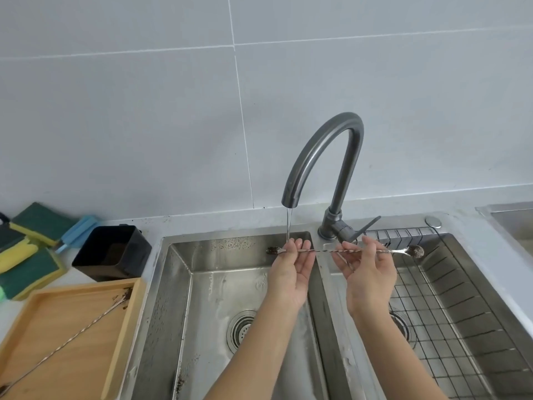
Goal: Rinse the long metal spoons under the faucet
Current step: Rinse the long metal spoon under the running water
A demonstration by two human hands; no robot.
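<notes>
Stainless steel filled the lower half of the view: a double sink [184,272] with a gooseneck faucet [326,157] rising at about 12 o'clock from the divider between the basins. A thin stream of water [288,223] fell from the spout into the left basin.

Both hands held one long twisted bar spoon [323,251] level across the divider. The left hand [291,272], palm up, pinched the shaft between thumb and fingertips right where the stream landed, so the water struck the fingers rather than the bowl. The right hand [367,272], also palm up, pinched the shaft farther toward 3 o'clock, its other fingers loosely curled. Each end of the spoon carried dark, gritty residue: one end stuck out at 9 o'clock of the left hand, the other hung at 3 o'clock over the wire rack [450,327] in the right basin.

By my reading, the rinse had barely begun; neither soiled end looked clean. A second long spoon [72,339] lay untouched on the wooden tray [121,336] at 8 o'clock, dark specks at its upper end, so it also remained to be done. A black container [112,252] and several sponges [26,255] sat at 9 o'clock of the sink.
</notes>
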